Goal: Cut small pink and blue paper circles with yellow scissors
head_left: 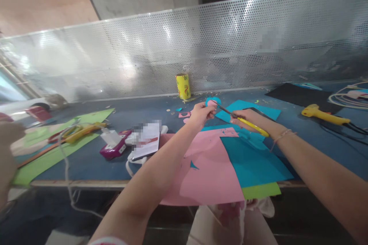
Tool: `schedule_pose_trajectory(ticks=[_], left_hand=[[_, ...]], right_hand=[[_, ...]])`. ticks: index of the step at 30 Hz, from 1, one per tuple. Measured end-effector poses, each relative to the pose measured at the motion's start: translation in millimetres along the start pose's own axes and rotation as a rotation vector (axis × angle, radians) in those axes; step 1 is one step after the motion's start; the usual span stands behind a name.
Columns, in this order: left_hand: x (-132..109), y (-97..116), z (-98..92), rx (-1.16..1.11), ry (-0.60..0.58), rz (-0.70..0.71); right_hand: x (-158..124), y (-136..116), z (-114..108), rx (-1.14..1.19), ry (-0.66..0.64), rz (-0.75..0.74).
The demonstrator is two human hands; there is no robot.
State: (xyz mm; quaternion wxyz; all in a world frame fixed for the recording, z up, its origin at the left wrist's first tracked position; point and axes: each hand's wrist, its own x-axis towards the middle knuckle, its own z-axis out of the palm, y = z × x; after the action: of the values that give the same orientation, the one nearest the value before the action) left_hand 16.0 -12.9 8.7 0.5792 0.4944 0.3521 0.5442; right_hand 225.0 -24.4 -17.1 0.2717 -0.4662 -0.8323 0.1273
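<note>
**Scissors slant up-left into a small paper piece**

Scissors (243, 120), yellow-handled with slim metal blades, sit in the right hand (244, 118), grip closed on them, above the pink sheet (209, 168). Left hand (201, 115) pinches a small pink-and-teal paper piece (212, 102) at the tips.

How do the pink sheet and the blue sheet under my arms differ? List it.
The pink sheet overhangs the table edge more than the blue sheet. The pink sheet has a small cut-out hole; the blue sheet shows none. Pink lies left, blue right, overlapping it. Both lie flat.
</note>
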Motion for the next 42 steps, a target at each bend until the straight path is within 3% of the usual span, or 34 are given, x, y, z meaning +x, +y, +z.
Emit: schedule_pose_trajectory(ticks=[12,24,28,37,42], left_hand=[[0.8,-0.1,0.1,-0.015,-0.007,0.001],[-4.5,-0.6,1.9,-0.01,-0.094,-0.016],[-6.8,-2.0,3.4,-0.051,-0.173,0.009],[-5.7,-1.7,2.2,-0.087,-0.179,-0.004],[-2.9,-0.7,-3.4,-0.076,-0.242,-0.039]], right_hand=[[0.2,-4.5,-3.0,0.029,-0.037,0.026],[-11.5,-31.3,-10.6,0.4,-0.18,0.142],[-11.4,-31.8,-9.3,0.424,-0.182,0.148],[-12.3,-24.2,-5.6,0.474,-0.179,0.084],[-13.8,-20.9,-6.5,0.528,-0.226,0.082]])
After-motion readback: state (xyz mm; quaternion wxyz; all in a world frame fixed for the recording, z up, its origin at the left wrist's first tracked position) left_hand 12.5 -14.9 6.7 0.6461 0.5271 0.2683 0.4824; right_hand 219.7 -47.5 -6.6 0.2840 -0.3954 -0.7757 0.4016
